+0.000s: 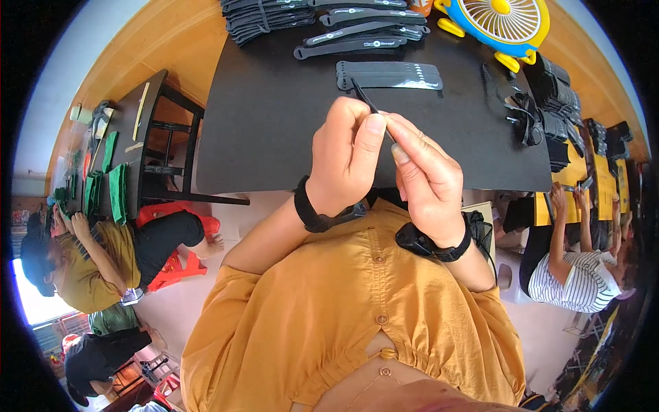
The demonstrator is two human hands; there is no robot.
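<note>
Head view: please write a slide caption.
Left hand and right hand hold a thin dark strip over a black table.

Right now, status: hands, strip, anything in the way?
Left hand, right hand: both pinching thin black strip. Flat dark strips beyond; tip overlaps them in view, contact unclear. No obstruction seen at the hands.

Head view: left fisheye of worn pair, facing steeply down. Left hand [347,147] and right hand [434,184] close to lens, upper centre of frame; black tabletop [268,130] beyond, across top; wearer's mustard blouse [309,295] nearest, filling lower centre. Edges bowing toward rim.
</note>
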